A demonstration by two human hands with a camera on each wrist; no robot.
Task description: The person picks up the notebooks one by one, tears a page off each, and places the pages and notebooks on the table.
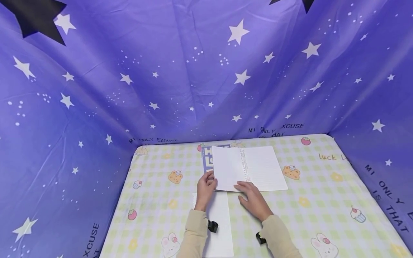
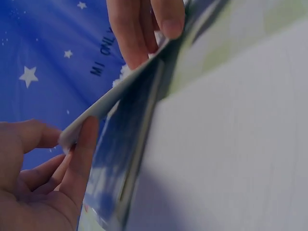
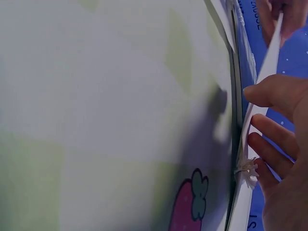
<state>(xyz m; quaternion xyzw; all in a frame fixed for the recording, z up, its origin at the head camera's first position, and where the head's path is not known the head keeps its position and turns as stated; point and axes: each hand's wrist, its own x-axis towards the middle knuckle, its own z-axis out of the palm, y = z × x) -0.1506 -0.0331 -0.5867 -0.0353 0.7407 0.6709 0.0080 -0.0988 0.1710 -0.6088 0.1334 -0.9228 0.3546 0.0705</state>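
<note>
A notebook (image 1: 266, 168) lies spread on the table, with lined pages and a row of holes and rings down its middle. My left hand (image 1: 205, 188) pinches the lower left corner of its left-hand leaves, which the left wrist view shows lifted at a slant. Beneath them, a blue cover with white letters (image 1: 207, 161) sticks out on the left. My right hand (image 1: 254, 200) touches the near edge by the spine with its fingers spread and loosely bent. A frayed white tuft (image 3: 248, 171) shows at the spine in the right wrist view.
A loose white sheet (image 1: 221, 222) with a ragged left edge lies partly under my left forearm. A green checked cloth with cartoon prints (image 1: 322, 200) covers the table. Purple starry curtains (image 1: 193, 71) hang behind and at both sides.
</note>
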